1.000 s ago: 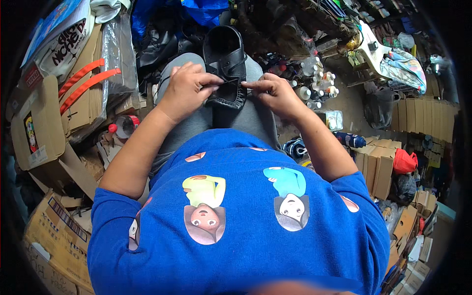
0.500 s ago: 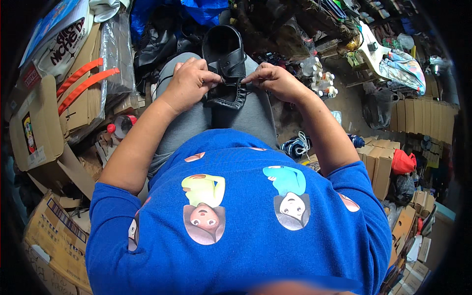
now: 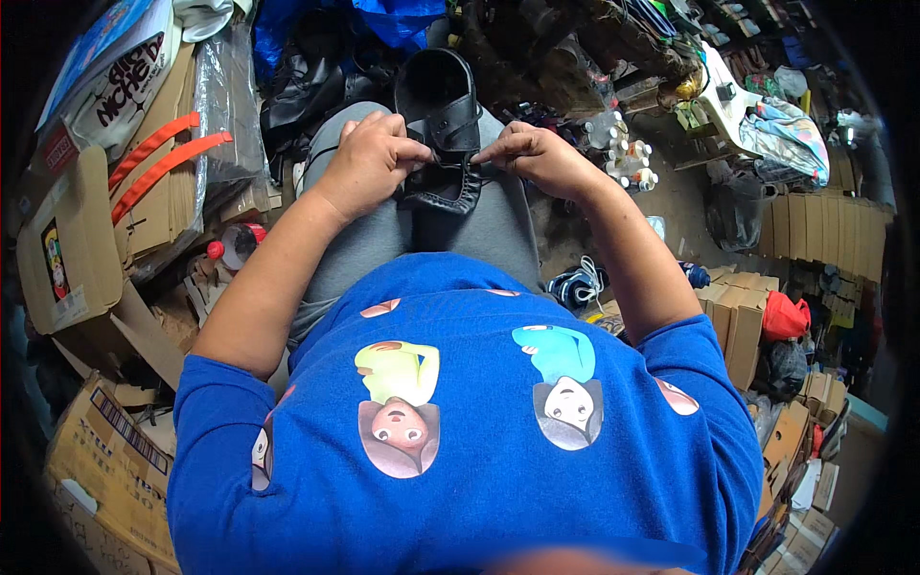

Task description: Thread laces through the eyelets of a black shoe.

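L hand has thumb & forefinger pinched nearly tight on the L edge of the black shoe's opening, other fingers curled in; if there's thread in the pinch too, it's too small to tell. R hand is on the opp. side, forefinger out straight to the R edge w/ thumb tucked under; can't tell if it grips anything. Black shoe lies btwn the hands, across the knees of the grey trousers, heel end away from the body, stitched toe nearest the blue shirt. More dark shoes sit beyond the L knee, nr a blue plastic bag. Far L: cardboard box, 2 orange strips & a red-capped bottle. R side: small bottles on the floor, plus a red bag by stacked cardboard.
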A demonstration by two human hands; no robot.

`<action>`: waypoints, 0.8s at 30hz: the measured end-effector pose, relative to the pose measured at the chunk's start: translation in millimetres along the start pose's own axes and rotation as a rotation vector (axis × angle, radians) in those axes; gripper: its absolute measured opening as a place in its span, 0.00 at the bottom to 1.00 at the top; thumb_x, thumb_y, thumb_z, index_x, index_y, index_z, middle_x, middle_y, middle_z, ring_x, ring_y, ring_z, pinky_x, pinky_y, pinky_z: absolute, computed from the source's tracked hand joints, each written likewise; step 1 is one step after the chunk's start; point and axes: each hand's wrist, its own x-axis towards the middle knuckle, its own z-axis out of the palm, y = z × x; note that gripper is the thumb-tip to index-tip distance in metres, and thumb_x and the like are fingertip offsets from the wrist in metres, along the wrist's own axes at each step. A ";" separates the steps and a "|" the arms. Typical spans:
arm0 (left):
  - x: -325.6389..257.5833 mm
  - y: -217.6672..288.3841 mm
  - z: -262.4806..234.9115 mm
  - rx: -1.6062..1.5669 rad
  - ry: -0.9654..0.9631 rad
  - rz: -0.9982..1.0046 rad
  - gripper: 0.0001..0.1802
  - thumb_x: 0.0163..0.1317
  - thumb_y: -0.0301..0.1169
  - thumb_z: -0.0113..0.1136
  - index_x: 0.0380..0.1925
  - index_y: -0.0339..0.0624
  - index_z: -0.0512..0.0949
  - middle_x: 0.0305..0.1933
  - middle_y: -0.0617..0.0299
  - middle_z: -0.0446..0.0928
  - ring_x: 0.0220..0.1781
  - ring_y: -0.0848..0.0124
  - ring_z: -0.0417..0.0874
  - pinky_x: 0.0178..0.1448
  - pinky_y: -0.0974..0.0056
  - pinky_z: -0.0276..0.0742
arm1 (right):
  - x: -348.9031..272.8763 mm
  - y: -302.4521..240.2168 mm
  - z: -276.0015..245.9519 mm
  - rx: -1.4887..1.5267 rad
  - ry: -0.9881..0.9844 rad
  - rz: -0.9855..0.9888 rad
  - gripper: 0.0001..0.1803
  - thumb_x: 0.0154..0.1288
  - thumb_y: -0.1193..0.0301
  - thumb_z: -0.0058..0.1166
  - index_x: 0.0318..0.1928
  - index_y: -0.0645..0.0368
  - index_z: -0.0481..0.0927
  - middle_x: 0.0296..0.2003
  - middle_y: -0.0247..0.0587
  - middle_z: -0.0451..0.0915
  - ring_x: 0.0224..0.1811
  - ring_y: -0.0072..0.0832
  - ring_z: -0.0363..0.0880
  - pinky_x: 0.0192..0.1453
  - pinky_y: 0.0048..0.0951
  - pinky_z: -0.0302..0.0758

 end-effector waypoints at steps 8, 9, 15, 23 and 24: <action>6.4 1.1 2.6 -0.040 -0.042 -0.006 0.08 0.49 0.26 0.63 0.30 0.52 0.84 0.27 0.68 0.69 0.38 0.68 0.71 0.47 0.62 0.59 | 1.7 9.1 -1.1 0.075 -0.043 -0.022 0.16 0.57 0.79 0.55 0.45 0.53 0.84 0.32 0.30 0.72 0.40 0.22 0.69 0.50 0.23 0.67; 8.0 0.6 2.5 -0.051 -0.057 -0.013 0.08 0.49 0.26 0.63 0.30 0.51 0.83 0.27 0.68 0.70 0.38 0.67 0.71 0.48 0.62 0.59 | 3.1 9.3 -1.7 0.074 -0.044 -0.024 0.16 0.57 0.79 0.55 0.45 0.53 0.84 0.32 0.30 0.72 0.40 0.22 0.69 0.50 0.23 0.67; 17.6 1.8 0.8 -0.032 -0.128 0.082 0.08 0.50 0.30 0.63 0.31 0.54 0.84 0.29 0.68 0.72 0.43 0.67 0.72 0.50 0.60 0.62 | 3.4 6.3 -2.0 0.030 -0.082 -0.031 0.15 0.58 0.76 0.56 0.47 0.53 0.83 0.31 0.30 0.72 0.40 0.23 0.68 0.51 0.24 0.66; 1.6 12.6 2.5 -0.215 -0.072 -0.230 0.11 0.49 0.32 0.65 0.35 0.51 0.84 0.29 0.66 0.79 0.39 0.68 0.77 0.51 0.58 0.62 | -3.2 13.5 9.5 0.354 -0.020 0.152 0.16 0.58 0.75 0.60 0.49 0.57 0.81 0.36 0.28 0.80 0.37 0.13 0.74 0.44 0.17 0.71; 3.5 14.5 3.4 -0.242 -0.087 -0.289 0.11 0.49 0.34 0.65 0.36 0.51 0.84 0.28 0.66 0.80 0.37 0.69 0.78 0.51 0.58 0.61 | -2.1 13.6 10.4 0.402 -0.025 0.166 0.16 0.59 0.75 0.60 0.49 0.58 0.80 0.35 0.28 0.80 0.36 0.12 0.75 0.42 0.16 0.71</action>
